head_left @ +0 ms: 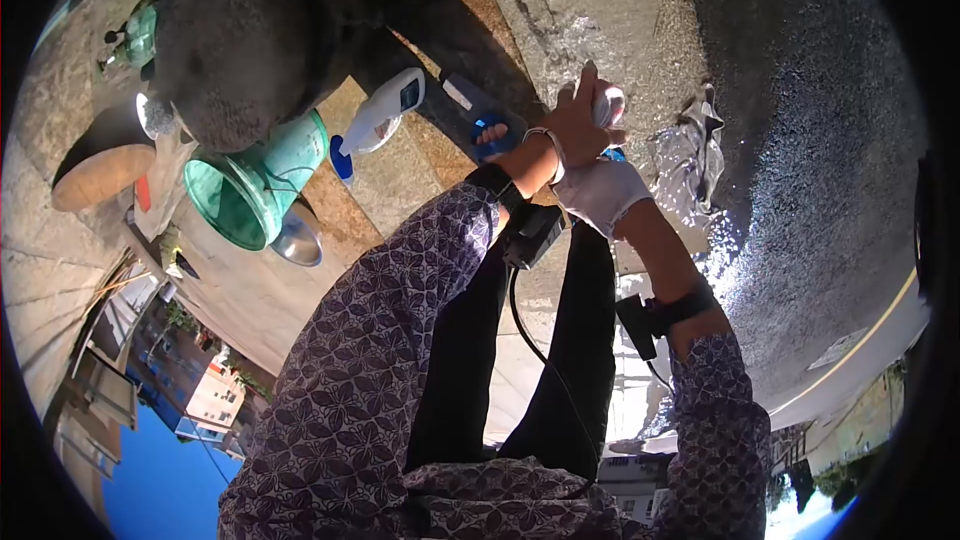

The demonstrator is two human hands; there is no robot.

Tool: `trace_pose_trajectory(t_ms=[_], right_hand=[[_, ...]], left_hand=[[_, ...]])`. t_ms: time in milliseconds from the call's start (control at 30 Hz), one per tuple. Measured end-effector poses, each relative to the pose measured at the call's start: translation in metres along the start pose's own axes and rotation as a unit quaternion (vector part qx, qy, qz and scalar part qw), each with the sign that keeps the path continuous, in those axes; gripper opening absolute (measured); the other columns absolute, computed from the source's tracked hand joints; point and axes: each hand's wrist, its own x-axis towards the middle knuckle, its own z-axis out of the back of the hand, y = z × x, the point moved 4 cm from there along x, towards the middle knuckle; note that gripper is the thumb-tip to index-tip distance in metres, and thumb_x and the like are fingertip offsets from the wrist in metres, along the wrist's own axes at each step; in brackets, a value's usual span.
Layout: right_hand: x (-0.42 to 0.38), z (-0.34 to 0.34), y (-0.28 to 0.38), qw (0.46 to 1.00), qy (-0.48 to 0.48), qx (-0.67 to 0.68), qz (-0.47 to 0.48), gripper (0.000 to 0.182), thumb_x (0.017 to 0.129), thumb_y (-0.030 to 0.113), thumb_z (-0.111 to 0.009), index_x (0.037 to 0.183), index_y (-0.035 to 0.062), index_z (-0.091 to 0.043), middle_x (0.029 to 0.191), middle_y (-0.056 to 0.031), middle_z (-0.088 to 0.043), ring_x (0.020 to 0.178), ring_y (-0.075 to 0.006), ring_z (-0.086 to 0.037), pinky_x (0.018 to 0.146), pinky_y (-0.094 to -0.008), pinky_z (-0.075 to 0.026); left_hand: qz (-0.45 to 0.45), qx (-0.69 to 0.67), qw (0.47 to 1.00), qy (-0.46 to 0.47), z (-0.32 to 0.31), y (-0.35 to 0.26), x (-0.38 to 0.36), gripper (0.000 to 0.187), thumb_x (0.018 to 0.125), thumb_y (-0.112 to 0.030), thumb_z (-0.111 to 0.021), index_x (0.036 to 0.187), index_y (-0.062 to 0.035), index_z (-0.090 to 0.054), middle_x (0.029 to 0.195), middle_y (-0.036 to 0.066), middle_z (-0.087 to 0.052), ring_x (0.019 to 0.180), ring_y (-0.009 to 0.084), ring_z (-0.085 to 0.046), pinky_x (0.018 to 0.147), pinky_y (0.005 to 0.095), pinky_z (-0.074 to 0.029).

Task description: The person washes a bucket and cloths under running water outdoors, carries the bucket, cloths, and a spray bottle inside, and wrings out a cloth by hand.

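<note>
My left hand, bare with a pale band at its wrist, is closed around a small whitish thing whose kind I cannot make out. Pressed up against it is my right hand, which looks covered by a white glove; its fingers are hidden behind the left hand. Both hands are held together over the wet ground. To their right a soaked grey cloth lies crumpled on the ground. A foot in a blue sandal shows just left of the hands.
A white bottle with a blue cap lies at the left. Beyond it are a green bucket tipped towards me, a metal bowl, a round tan board or basin and a large grey rounded object. Water runs over the pavement.
</note>
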Motion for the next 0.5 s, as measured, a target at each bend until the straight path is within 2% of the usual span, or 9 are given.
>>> trace_pose_trajectory(t_ms=[67, 133, 167, 233, 267, 333, 400, 467, 500], right_hand=[[-0.021, 0.026, 0.002, 0.985, -0.129, 0.117, -0.010, 0.021, 0.083, 0.023, -0.051, 0.090, 0.0096, -0.065, 0.073, -0.0084, -0.063, 0.063, -0.0231, -0.060, 0.055, -0.0330, -0.046], [-0.046, 0.045, -0.001, 0.866, 0.022, 0.463, -0.185, 0.033, 0.079, 0.025, -0.058, 0.105, 0.0041, -0.058, 0.070, -0.0068, -0.061, 0.055, -0.0184, -0.057, 0.052, -0.0292, -0.043], [-0.054, 0.037, 0.004, 0.867, 0.021, 0.463, -0.184, 0.033, 0.079, 0.025, -0.058, 0.105, 0.0041, -0.058, 0.070, -0.0068, -0.061, 0.055, -0.0184, -0.057, 0.052, -0.0292, -0.043], [-0.071, 0.021, 0.009, 0.587, -0.155, 0.789, -0.095, 0.050, 0.076, 0.026, -0.062, 0.114, -0.0044, -0.050, 0.069, -0.0057, -0.060, 0.047, -0.0158, -0.050, 0.050, -0.0296, -0.040], [-0.074, 0.025, 0.015, 0.588, -0.155, 0.788, -0.094, 0.050, 0.076, 0.026, -0.062, 0.114, -0.0044, -0.050, 0.069, -0.0057, -0.060, 0.047, -0.0158, -0.050, 0.050, -0.0296, -0.040], [-0.078, 0.051, 0.025, 0.348, -0.223, 0.910, 0.035, 0.027, 0.073, 0.021, -0.064, 0.080, -0.0041, -0.058, 0.065, -0.0102, -0.055, 0.051, -0.0182, -0.048, 0.051, -0.0309, -0.040], [-0.074, 0.063, 0.038, 0.325, -0.201, 0.918, 0.106, 0.032, 0.077, 0.029, -0.060, 0.091, -0.0003, -0.058, 0.060, -0.0057, -0.051, 0.048, -0.0159, -0.045, 0.052, -0.0289, -0.037], [-0.078, 0.070, 0.046, 0.213, -0.290, 0.908, 0.217, 0.039, 0.084, 0.040, -0.048, 0.101, 0.0052, -0.053, 0.057, 0.0009, -0.045, 0.044, -0.0107, -0.038, 0.051, -0.0257, -0.028], [-0.082, 0.066, 0.048, 0.233, -0.280, 0.907, 0.211, 0.037, 0.083, 0.047, -0.047, 0.095, 0.0123, -0.054, 0.056, 0.0025, -0.042, 0.044, -0.0098, -0.037, 0.049, -0.0266, -0.028]], left_hand=[[-0.032, -0.053, 0.994, 0.088, -0.002, -0.005, -0.001, 0.080, 0.074, -0.053, -0.059, 0.133, -0.0082, -0.029, 0.138, 0.021, -0.026, 0.125, 0.0376, -0.031, 0.099, 0.0411, -0.032], [0.013, -0.401, 0.872, 0.281, -0.009, -0.015, -0.011, 0.059, 0.087, -0.052, -0.043, 0.120, -0.0037, -0.046, 0.108, 0.005, -0.056, 0.099, 0.0090, -0.051, 0.082, 0.0218, -0.042], [0.013, -0.399, 0.873, 0.280, 0.000, -0.025, -0.019, 0.059, 0.087, -0.052, -0.043, 0.120, -0.0037, -0.046, 0.108, 0.005, -0.056, 0.099, 0.0090, -0.051, 0.082, 0.0218, -0.042], [0.108, -0.497, 0.803, 0.310, 0.015, -0.046, -0.045, 0.064, 0.091, -0.053, -0.027, 0.106, -0.0002, -0.058, 0.111, 0.010, -0.058, 0.105, 0.0130, -0.048, 0.091, 0.0258, -0.039], [0.108, -0.497, 0.804, 0.309, 0.006, -0.037, -0.047, 0.064, 0.091, -0.053, -0.027, 0.106, -0.0002, -0.058, 0.111, 0.010, -0.058, 0.105, 0.0130, -0.048, 0.091, 0.0258, -0.039], [0.021, -0.591, 0.720, 0.364, -0.017, -0.019, -0.051, 0.065, 0.091, -0.051, -0.028, 0.122, 0.0038, -0.042, 0.117, 0.012, -0.052, 0.105, 0.0182, -0.051, 0.091, 0.0310, -0.040], [-0.014, -0.624, 0.746, 0.235, -0.026, -0.005, -0.062, 0.056, 0.087, -0.048, -0.046, 0.112, 0.0024, -0.051, 0.109, 0.011, -0.056, 0.099, 0.0194, -0.055, 0.087, 0.0291, -0.043], [-0.133, -0.693, 0.662, 0.251, 0.012, -0.072, -0.084, 0.060, 0.085, -0.045, -0.049, 0.118, 0.0058, -0.045, 0.117, 0.016, -0.051, 0.107, 0.0231, -0.050, 0.093, 0.0350, -0.039], [-0.113, -0.717, 0.642, 0.247, 0.003, -0.071, -0.082, 0.057, 0.078, -0.038, -0.058, 0.114, 0.0043, -0.047, 0.113, 0.015, -0.052, 0.104, 0.0241, -0.052, 0.092, 0.0344, -0.040]])
